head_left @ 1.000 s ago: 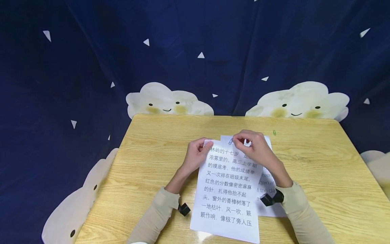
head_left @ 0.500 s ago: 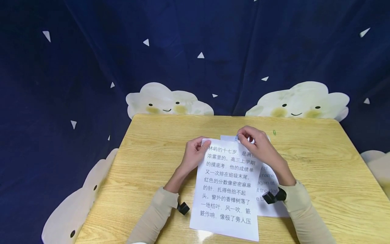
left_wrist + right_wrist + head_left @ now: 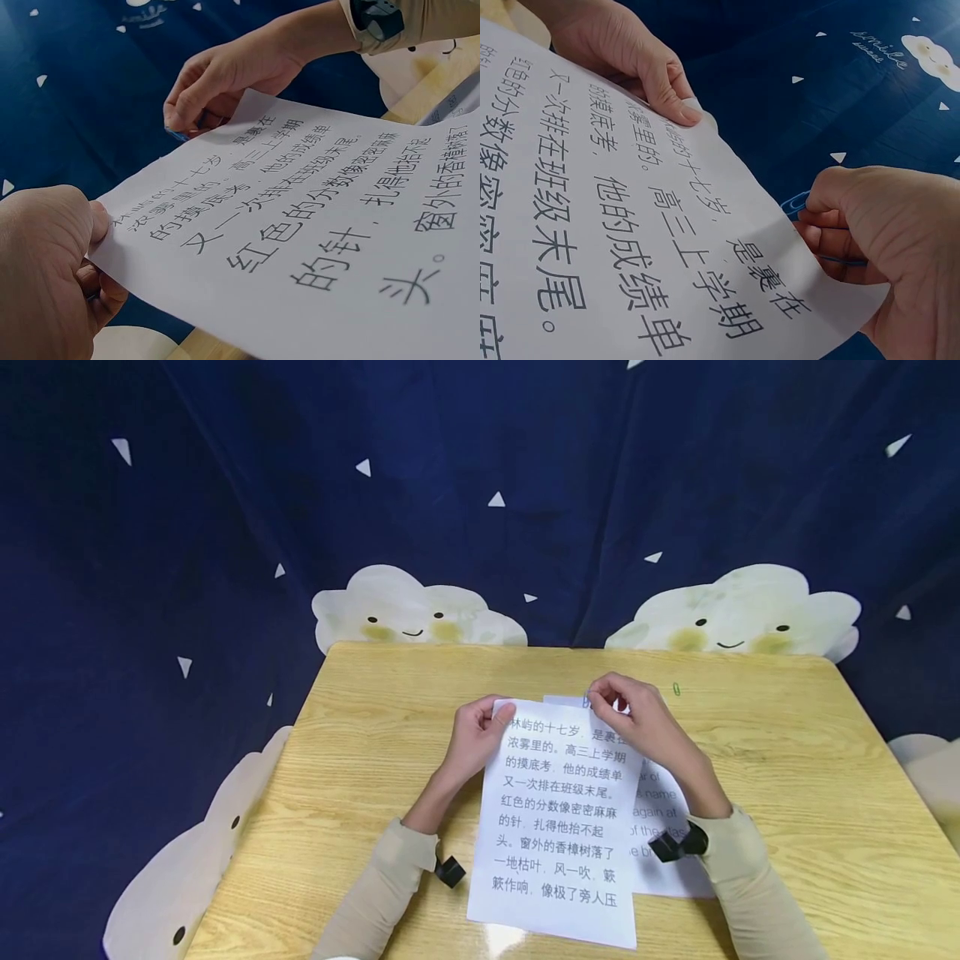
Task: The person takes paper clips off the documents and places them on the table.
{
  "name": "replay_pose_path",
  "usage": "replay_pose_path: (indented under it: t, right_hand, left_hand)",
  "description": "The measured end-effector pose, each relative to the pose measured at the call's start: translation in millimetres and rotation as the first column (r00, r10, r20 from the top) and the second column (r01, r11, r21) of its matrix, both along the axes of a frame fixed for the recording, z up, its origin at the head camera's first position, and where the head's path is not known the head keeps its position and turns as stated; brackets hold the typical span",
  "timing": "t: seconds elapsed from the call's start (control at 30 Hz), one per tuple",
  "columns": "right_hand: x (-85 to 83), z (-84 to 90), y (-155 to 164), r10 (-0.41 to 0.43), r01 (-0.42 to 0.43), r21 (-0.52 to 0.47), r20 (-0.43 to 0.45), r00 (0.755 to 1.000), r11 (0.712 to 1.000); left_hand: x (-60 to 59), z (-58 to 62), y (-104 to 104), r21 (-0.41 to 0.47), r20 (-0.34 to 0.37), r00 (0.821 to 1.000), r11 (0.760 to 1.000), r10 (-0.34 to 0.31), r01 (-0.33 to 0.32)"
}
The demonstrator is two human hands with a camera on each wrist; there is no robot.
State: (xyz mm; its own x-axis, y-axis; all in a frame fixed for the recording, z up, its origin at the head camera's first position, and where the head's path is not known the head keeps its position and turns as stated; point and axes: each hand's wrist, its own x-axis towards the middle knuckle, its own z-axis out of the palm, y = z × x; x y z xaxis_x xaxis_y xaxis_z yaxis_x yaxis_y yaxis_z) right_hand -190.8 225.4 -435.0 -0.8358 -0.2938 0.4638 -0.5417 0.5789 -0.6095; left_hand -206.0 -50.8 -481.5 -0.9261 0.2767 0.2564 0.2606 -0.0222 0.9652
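Observation:
A white sheet of paper [image 3: 558, 835] printed with large Chinese characters is held up, tilted, above the table. My left hand [image 3: 474, 739] pinches its top left corner, thumb on the printed face. At the top edge, towards the right, my right hand [image 3: 648, 718] pinches a blue paper clip [image 3: 796, 204] between thumb and forefinger. The clip lies right at the paper's edge; whether it grips the sheet I cannot tell. Under the curled fingers in the right wrist view runs another thin blue wire [image 3: 844, 261], partly hidden.
A second sheet with English text [image 3: 671, 872] lies on the wooden table [image 3: 375, 727], partly covered by the held paper. A green paper clip [image 3: 677, 689] lies near the table's back right. Behind the table hangs a dark blue curtain [image 3: 450, 460] with clouds.
My right hand has moved slightly right along the paper's top edge with the blue paper clip. The held sheet has shifted a little to the left, with my left hand still on its corner.

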Motion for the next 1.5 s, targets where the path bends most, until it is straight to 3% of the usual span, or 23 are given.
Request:
replay_pose_path:
  t: [1.5]
  right_hand:
    - [-3.5, 0.7, 23.0, -0.077, 0.076, -0.033, -0.03, 0.997, 0.997]
  left_hand:
    - [-6.7, -1.0, -8.6, -0.021, 0.011, 0.999, 0.999, 0.047, -0.047]
